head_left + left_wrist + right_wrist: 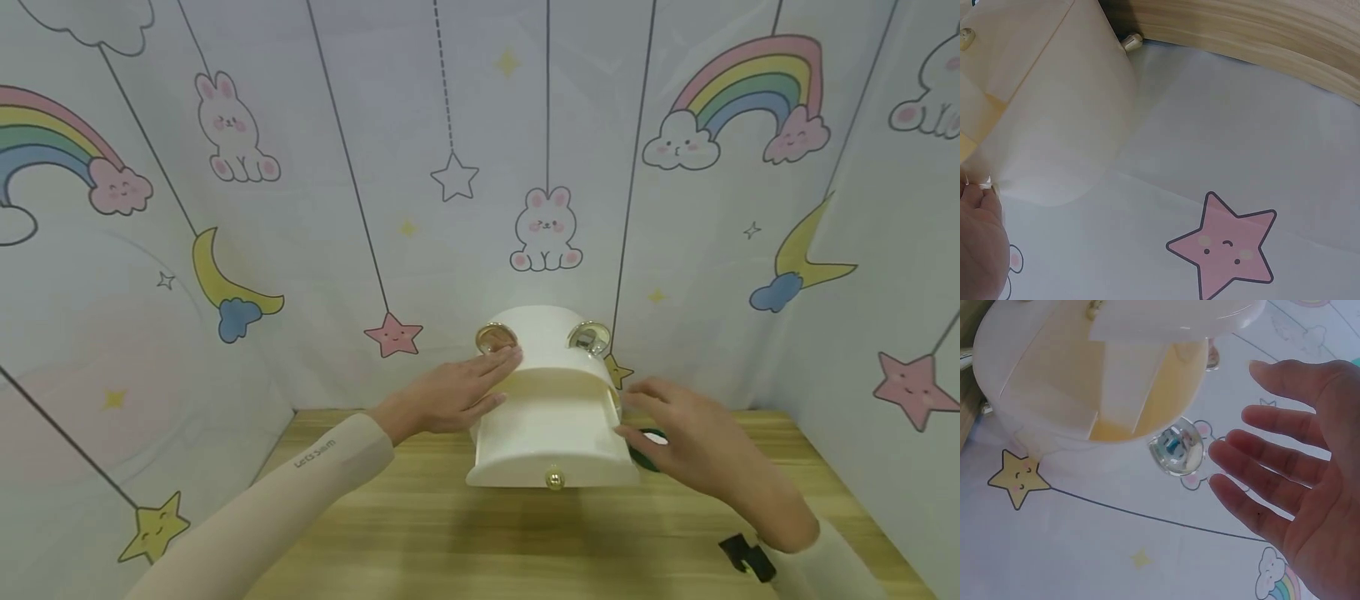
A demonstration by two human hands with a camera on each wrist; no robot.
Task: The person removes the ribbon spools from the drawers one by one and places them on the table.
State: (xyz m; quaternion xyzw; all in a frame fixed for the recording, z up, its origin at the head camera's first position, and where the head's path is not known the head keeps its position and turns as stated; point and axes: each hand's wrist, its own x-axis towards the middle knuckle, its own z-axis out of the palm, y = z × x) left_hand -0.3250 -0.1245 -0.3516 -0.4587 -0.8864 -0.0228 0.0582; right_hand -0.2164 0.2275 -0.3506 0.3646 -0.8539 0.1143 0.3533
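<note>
A white, round-topped box [546,350] with two round gold-rimmed ears stands on the table. Its white drawer [551,437] is pulled out towards me and has a small gold knob [555,479] on its front. My left hand [457,392] lies with straight fingers at the upper left of the box, its fingertips by the left ear [496,337]. To the right of the drawer, my right hand [686,437] is held with spread, slightly bent fingers and nothing in them. The right wrist view shows this hand [1297,462] apart from the box and its right ear [1179,450].
A dark green object [642,458], mostly hidden, lies behind my right hand on the wooden table [397,533]. Near the right sleeve is a small black item [747,557]. A printed cloth [465,275] with stars and rabbits hangs behind and at both sides.
</note>
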